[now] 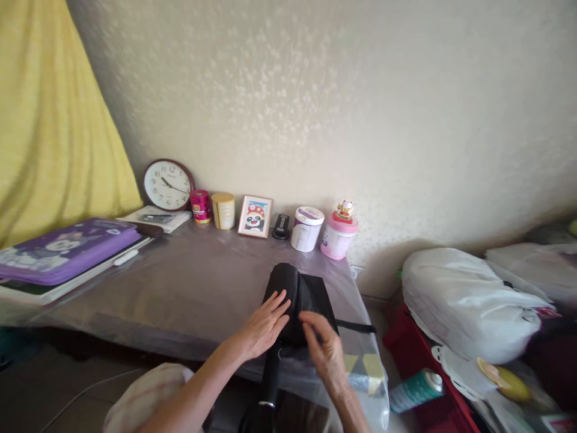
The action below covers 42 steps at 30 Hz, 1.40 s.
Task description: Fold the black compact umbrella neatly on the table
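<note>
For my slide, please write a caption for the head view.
Both hands, left and right, rest on a black bag on a plastic-covered table.

Pale textured wall (pixel 342 90) behind a worktop (pixel 180 288) covered in clear plastic sheeting. Yellow curtain (pixel 49 132) at left, lit by daylight. Along the worktop's back edge: round clock (pixel 168 184), tins (pixel 223 210), framed picture (pixel 255 216), tubs (pixel 306 228). Purple case (pixel 67 249) at the left edge. White bags (pixel 469 300) piled to the right.

Plastic-covered table (pixel 189 288) bears black bag (pixel 297 294) (clock (pixel 168 184), tins).
</note>
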Available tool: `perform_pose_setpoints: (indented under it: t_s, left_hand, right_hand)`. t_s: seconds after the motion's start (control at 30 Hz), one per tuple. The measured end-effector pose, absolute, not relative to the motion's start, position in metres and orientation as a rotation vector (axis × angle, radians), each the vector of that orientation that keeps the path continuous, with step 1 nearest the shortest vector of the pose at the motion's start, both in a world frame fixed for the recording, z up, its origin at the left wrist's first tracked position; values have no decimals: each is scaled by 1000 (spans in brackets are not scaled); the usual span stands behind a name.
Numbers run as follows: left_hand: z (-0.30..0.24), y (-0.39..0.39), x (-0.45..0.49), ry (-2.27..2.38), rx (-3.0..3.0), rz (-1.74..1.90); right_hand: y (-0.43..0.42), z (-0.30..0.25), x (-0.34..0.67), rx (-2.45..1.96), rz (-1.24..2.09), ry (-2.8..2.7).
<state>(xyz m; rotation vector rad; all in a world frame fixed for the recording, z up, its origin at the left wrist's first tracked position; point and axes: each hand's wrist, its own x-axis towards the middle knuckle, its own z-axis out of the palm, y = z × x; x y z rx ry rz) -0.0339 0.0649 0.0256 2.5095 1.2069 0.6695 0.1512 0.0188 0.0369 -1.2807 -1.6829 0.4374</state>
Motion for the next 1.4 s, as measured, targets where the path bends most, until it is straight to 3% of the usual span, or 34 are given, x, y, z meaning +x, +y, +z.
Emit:
perform_pose_setpoints:
  t_s: [0.17,0.43,0.67,0.97,1.4]
  left_hand:
    - [21,56,-33,1305,2577,714]
    - [27,48,-27,1437,2483,711]
    - [29,50,-31,1460,2383,745]
    - [14,63,-33,1594,2285,886]
    - [19,68,-34,1545,2249,918]
  right_hand:
    - [47,16,207,-1553,221,-1412]
    - [46,10,209,-1632,463,-1282]
    - [38,29,199,-1359,958,-968]
    - [26,25,179,-1321,1135,-890]
    - [47,24,153,-1412,916,-1041]
